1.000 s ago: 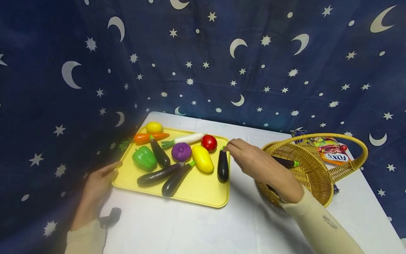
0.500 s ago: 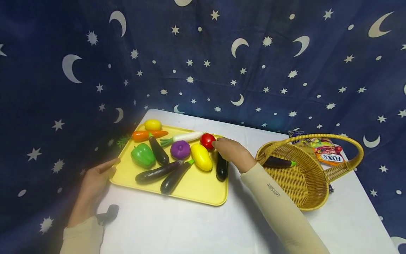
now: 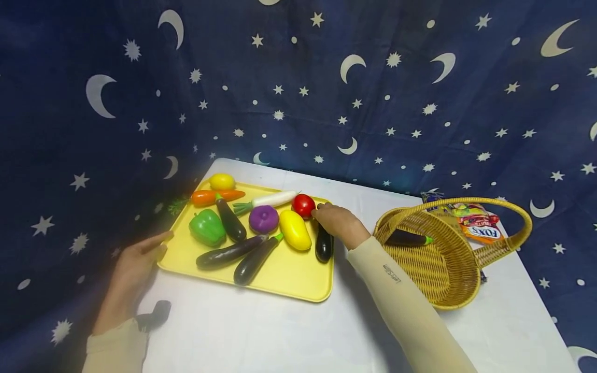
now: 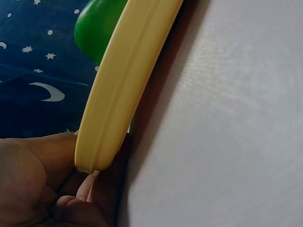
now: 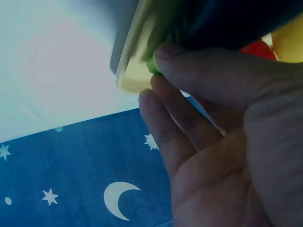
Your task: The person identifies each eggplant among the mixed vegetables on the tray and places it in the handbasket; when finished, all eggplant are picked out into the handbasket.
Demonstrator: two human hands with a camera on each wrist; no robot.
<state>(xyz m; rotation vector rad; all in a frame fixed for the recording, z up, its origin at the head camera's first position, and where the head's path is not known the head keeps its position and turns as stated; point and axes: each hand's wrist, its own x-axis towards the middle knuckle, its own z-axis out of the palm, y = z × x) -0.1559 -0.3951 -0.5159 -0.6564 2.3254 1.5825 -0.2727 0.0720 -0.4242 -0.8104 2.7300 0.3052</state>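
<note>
At the tray's right side my right hand [image 3: 339, 223] pinches the green stem [image 5: 152, 65] of a dark purple eggplant [image 3: 324, 247] between thumb and fingers. The eggplant's upper end is hidden behind that hand in the head view. My left hand [image 3: 135, 267] grips the near left corner of the yellow tray [image 3: 291, 282], thumb above and fingers below its rim in the left wrist view. Beside the held eggplant are a red tomato [image 3: 303, 205] and a yellow mango [image 3: 295, 230]. Several other eggplants [image 3: 256, 260] lie on the tray, with a green bell pepper [image 3: 207, 228] near the left hand.
A carrot [image 3: 207, 197], a lemon [image 3: 222, 181], a white radish [image 3: 275, 199] and a round purple vegetable [image 3: 264, 219] share the tray. To the right stands a wicker basket [image 3: 466, 280] with a tall handle and an eggplant [image 3: 406, 238] inside. Candy packets [image 3: 480, 223] lie behind it.
My right hand has come left from beside the basket onto the stem end of the rightmost eggplant, covering it. The left hand stays at the tray corner. The head view has shifted slightly.
</note>
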